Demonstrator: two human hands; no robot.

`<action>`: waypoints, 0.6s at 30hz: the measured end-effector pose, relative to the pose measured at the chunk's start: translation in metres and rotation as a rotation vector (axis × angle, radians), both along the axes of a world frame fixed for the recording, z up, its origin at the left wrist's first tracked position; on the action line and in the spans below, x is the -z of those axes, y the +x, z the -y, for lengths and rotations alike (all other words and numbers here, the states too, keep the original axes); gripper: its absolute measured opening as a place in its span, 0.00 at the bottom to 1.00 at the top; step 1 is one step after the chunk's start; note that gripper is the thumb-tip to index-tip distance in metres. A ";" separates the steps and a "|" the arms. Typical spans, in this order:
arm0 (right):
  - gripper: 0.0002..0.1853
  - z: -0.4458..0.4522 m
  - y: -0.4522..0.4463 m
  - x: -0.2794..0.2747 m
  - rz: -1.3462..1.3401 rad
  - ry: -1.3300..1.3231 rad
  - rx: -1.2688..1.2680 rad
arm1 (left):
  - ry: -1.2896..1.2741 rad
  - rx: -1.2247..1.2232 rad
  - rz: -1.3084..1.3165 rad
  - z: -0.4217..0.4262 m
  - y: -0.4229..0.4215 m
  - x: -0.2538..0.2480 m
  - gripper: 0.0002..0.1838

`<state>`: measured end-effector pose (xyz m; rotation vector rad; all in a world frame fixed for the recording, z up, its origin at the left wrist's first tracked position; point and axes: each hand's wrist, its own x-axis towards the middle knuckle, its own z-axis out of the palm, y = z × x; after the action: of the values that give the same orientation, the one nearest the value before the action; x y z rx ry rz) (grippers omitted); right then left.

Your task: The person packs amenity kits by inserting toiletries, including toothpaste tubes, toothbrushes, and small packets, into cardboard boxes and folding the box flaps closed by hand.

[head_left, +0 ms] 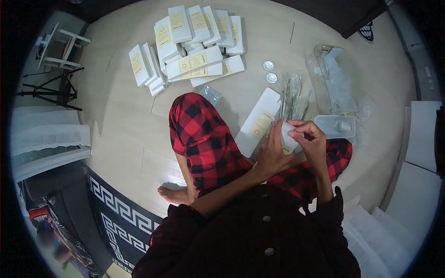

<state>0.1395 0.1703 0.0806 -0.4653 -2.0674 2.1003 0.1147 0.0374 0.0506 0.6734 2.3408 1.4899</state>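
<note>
A small white box (288, 133) with a yellow label is held over my right thigh. My left hand (272, 154) is closed around its left side and lower part. At its upper right end, my right hand (310, 137) pinches the edge or flap with thumb and fingers. Just left of my hands, another white box (259, 123) with a yellow label lies on the floor. Beyond my hands lie several slim metallic items (290, 96) in clear plastic sleeves; their exact kind is unclear. What is inside the held box is hidden.
Several white labelled boxes (194, 60) are piled ahead. Two silver discs (268, 66) lie right of them, near a clear plastic bag or container (334, 83). A translucent bin (321, 122) sits beside my right hand. A grey packet (211, 95) lies near my knee; a black tripod (51, 90) stands left.
</note>
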 end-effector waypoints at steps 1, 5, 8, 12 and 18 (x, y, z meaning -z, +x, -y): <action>0.13 0.002 -0.004 -0.007 -0.002 -0.002 -0.004 | -0.002 -0.004 -0.002 0.000 0.000 0.000 0.54; 0.12 0.002 -0.011 -0.023 0.151 0.147 -0.061 | 0.036 -0.047 -0.081 0.001 0.001 -0.004 0.52; 0.11 -0.005 -0.012 -0.026 0.199 0.250 -0.126 | 0.049 -0.049 -0.095 0.001 0.001 -0.006 0.51; 0.11 -0.011 -0.016 -0.030 0.295 0.176 -0.154 | 0.062 -0.050 -0.152 0.002 0.002 -0.005 0.50; 0.10 0.004 -0.014 -0.023 0.128 0.535 -0.090 | 0.036 -0.060 -0.091 0.000 0.000 -0.002 0.50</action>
<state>0.1250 0.1666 0.1040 -0.4352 -2.6357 1.4870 0.1144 0.0377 0.0523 0.6993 2.4267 1.5621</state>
